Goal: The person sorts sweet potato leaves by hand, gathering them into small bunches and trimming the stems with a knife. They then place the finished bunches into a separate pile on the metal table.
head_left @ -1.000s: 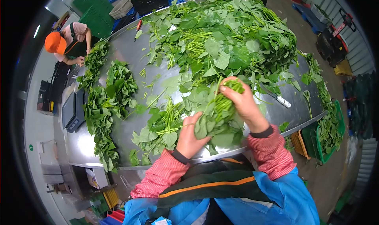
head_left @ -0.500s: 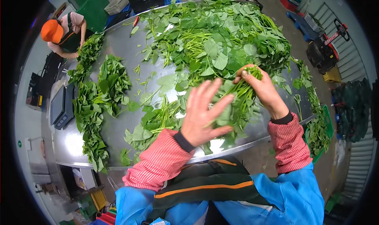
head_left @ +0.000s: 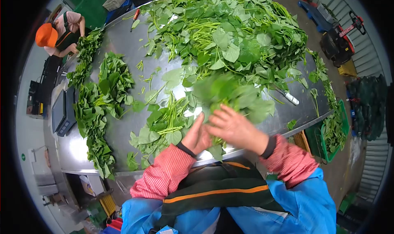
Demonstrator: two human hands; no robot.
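A bunch of leafy green stems [head_left: 230,92], blurred by motion, is held over the front of the metal table with its leaves pointing away from me. My right hand [head_left: 238,129] is closed round its stem end. Close against it on the left, my left hand [head_left: 198,136] is cupped with fingers extended, near or touching the stem ends; part of its fingers is hidden. A smaller bundle of greens [head_left: 164,121] lies on the table left of my hands. Beyond them spreads a large heap of greens [head_left: 242,41]. A white-handled knife [head_left: 292,98] rests on the right.
Rows of bundled greens [head_left: 107,84] line the left side, beside a scale [head_left: 64,112]. A red-handled knife [head_left: 136,15] lies at the far left edge. A co-worker in an orange cap [head_left: 46,35] stands there. A green crate [head_left: 344,123] with greens sits beyond the right edge.
My right hand has moved left and nearer to me, swinging the bunch so its leaves point away. My left hand has drawn in beside it. The white-handled knife has come into view.
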